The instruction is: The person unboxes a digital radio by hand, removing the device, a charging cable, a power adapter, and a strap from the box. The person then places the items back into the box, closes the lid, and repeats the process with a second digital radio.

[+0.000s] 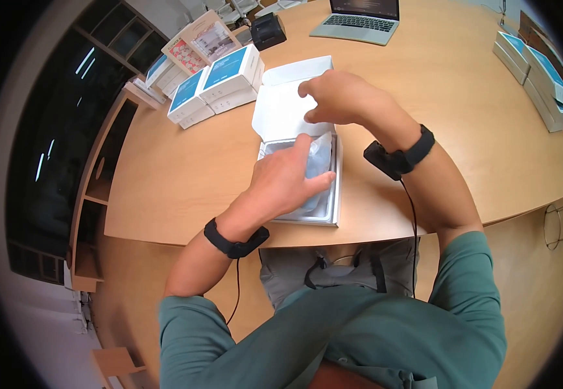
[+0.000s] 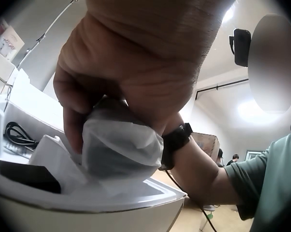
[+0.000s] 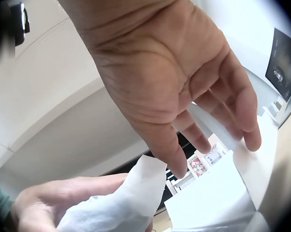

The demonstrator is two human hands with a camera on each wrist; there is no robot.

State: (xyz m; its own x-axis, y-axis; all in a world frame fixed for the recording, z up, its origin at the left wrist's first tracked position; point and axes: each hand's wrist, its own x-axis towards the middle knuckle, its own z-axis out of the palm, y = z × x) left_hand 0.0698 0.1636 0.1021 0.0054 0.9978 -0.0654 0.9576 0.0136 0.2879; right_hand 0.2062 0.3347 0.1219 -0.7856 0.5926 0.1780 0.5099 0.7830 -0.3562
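Note:
A white box (image 1: pixel 338 194) with its lid (image 1: pixel 283 110) folded back stands near the table's front edge. Over its tray, the left hand (image 1: pixel 283 175) grips an item in a translucent white wrapper (image 1: pixel 319 159); the left wrist view shows the wrapped item (image 2: pixel 121 150) between thumb and fingers of the left hand (image 2: pixel 131 67), above the tray. The right hand (image 1: pixel 341 97) hovers over the lid, fingers relaxed and apart, holding nothing. In the right wrist view the palm of the right hand (image 3: pixel 160 72) faces the camera, beside the wrapper (image 3: pixel 121 203).
Blue-and-white boxes (image 1: pixel 229 74) are stacked at the left, before a picture card (image 1: pixel 200 42). A laptop (image 1: pixel 359 26) and a black device (image 1: pixel 268 31) stand at the back, more boxes (image 1: pixel 538 78) at the right. A coiled black cable (image 2: pixel 20 135) lies in the open box.

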